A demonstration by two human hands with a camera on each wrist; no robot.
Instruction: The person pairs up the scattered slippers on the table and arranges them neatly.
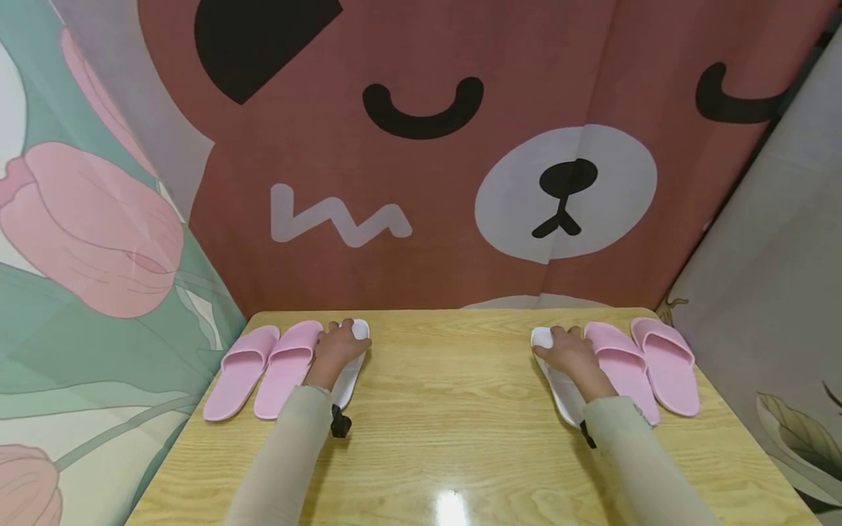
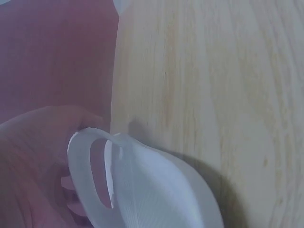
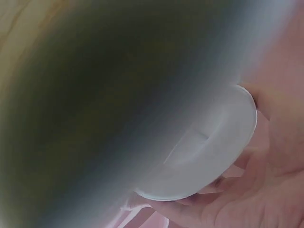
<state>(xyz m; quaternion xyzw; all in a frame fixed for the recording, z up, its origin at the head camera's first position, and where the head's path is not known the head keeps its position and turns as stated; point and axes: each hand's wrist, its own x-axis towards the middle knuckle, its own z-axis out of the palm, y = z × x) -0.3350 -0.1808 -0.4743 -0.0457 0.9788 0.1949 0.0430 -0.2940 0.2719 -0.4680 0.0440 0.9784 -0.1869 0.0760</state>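
Note:
My left hand (image 1: pixel 337 349) grips a white slipper (image 1: pixel 350 378) by its upper strap, beside two pink slippers on the left of the table. In the left wrist view the strap of that white slipper (image 2: pixel 156 185) arches up next to the hand's thumb and curled fingers. On the right, my other hand (image 1: pixel 574 355) holds a second white slipper (image 1: pixel 564 393) by its strap, toe toward the back edge. The right wrist view shows fingers around the rim of this white slipper (image 3: pixel 209 156); a dark blurred shape hides much of it.
Left of my left hand lie two pink slippers (image 1: pixel 238 376) side by side. Another pink pair (image 1: pixel 669 372) lies right of my right hand. Bare wooden table (image 1: pixel 454 394) stretches between the white slippers. A bear-print curtain (image 1: pixel 421 270) hangs behind the back edge, with printed fabric on both sides.

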